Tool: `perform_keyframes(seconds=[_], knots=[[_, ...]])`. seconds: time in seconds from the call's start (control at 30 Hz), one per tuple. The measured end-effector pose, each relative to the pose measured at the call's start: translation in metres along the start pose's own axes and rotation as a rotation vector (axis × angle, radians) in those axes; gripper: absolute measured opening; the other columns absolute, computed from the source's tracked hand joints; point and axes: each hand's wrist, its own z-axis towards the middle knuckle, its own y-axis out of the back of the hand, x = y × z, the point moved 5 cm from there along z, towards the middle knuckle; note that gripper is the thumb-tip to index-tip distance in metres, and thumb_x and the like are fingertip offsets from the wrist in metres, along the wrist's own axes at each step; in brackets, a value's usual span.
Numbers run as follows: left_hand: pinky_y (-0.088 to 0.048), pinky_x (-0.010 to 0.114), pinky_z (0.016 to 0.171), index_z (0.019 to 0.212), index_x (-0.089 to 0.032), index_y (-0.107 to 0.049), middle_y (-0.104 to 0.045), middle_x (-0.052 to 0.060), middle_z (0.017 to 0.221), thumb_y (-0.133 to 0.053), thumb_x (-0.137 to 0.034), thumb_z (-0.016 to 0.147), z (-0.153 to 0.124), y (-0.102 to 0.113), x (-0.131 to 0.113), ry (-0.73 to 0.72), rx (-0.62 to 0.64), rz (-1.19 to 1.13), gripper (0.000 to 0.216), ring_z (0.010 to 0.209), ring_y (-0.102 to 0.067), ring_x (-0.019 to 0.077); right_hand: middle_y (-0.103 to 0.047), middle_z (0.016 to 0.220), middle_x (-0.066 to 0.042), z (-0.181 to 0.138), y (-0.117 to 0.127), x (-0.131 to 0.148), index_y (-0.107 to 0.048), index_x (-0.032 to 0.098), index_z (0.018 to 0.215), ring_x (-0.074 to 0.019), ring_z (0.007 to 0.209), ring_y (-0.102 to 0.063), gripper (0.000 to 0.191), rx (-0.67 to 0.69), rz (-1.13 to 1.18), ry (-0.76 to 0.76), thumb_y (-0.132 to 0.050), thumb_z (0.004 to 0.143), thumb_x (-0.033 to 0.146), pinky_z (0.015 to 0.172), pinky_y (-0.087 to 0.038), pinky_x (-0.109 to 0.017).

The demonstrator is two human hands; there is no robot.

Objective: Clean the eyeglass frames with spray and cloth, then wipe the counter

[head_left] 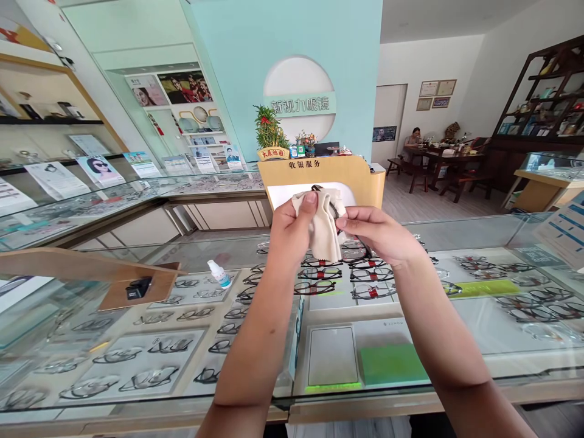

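Note:
A cream cleaning cloth (325, 225) is pinched in my left hand (292, 222), thumb on top, and hangs down in folds over part of a pair of dark-framed eyeglasses (334, 211). My right hand (376, 231) grips the eyeglasses at their right side, fingertips close to the cloth's edge. One dark piece of the frame pokes out above the cloth, and a temple seems to run down under my right hand. The lenses are mostly covered. Both hands are raised above a glass display counter (255, 380).
A small white spray bottle (219, 275) stands on the glass, left of my forearms. Farther left is a wooden stand (137, 286). Rows of eyeglasses (318, 287) and a green box (392, 364) lie beneath the glass. Beyond is a cashier desk (319, 173); a person (414, 140) sits at a far table.

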Motion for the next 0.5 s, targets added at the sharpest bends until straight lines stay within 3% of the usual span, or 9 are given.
perform_keyframes(seconds=[0.13,0.27,0.4,0.5], knots=[[-0.055,0.028,0.057,0.087,-0.019,-0.075,-0.072,0.003,0.074,-0.088,-0.063,0.083,0.004,0.007,-0.005,0.091,0.214,-0.043,0.046,0.062,-0.065,0.0159,-0.073,0.084,-0.001,0.0,0.009,0.003,-0.081,0.02,0.084,-0.0134,0.076,-0.05,0.025,-0.057,-0.062,0.004,-0.083,0.089,0.045,0.074,-0.04,-0.03],[-0.058,0.028,0.059,0.099,-0.019,-0.078,-0.076,0.003,0.081,-0.096,-0.051,0.078,0.003,0.002,-0.013,0.078,0.32,-0.037,0.042,0.064,-0.067,0.0161,-0.07,0.082,-0.002,0.0,0.007,0.006,-0.081,0.021,0.08,-0.0139,0.075,-0.048,0.023,-0.044,-0.029,-0.015,-0.084,0.085,0.043,0.068,-0.037,-0.03],[-0.062,0.028,0.067,0.105,-0.021,-0.078,-0.08,0.004,0.091,-0.103,-0.043,0.066,0.002,-0.006,-0.01,-0.002,0.235,-0.038,0.052,0.074,-0.072,0.0175,-0.062,0.074,0.001,0.001,0.002,0.004,-0.078,0.021,0.077,-0.0122,0.069,-0.044,0.027,-0.037,0.078,-0.041,-0.091,0.08,0.045,0.063,-0.036,-0.028],[-0.059,0.026,0.063,0.105,-0.021,-0.079,-0.079,0.002,0.087,-0.102,-0.045,0.068,0.001,-0.008,-0.002,-0.027,0.115,-0.079,0.05,0.069,-0.069,0.0146,-0.061,0.073,0.002,0.002,-0.002,-0.001,-0.077,0.02,0.079,-0.0115,0.067,-0.045,0.034,-0.035,0.135,-0.056,-0.093,0.079,0.05,0.063,-0.038,-0.027]])
